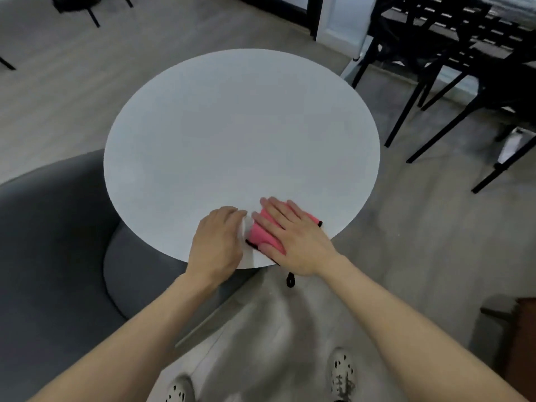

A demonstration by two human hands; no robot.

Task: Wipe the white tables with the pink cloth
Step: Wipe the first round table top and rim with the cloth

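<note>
A round white table (232,134) fills the middle of the head view. Near its front edge lies a folded pink cloth (261,235) with a black trim and a black loop hanging off the edge. My right hand (293,239) lies flat on top of the cloth, fingers spread and pointing up-left. Just left of the cloth, my left hand (217,242) rests on the table with its fingers curled; they seem to touch a whitish bit at the cloth's left edge. Whether it grips anything is unclear.
A dark grey upholstered armchair (52,242) stands at the left, partly under the table. Black chairs (452,91) and a dark table stand at the back right. My legs and white shoes (342,375) are below the table's front edge, on a grey floor.
</note>
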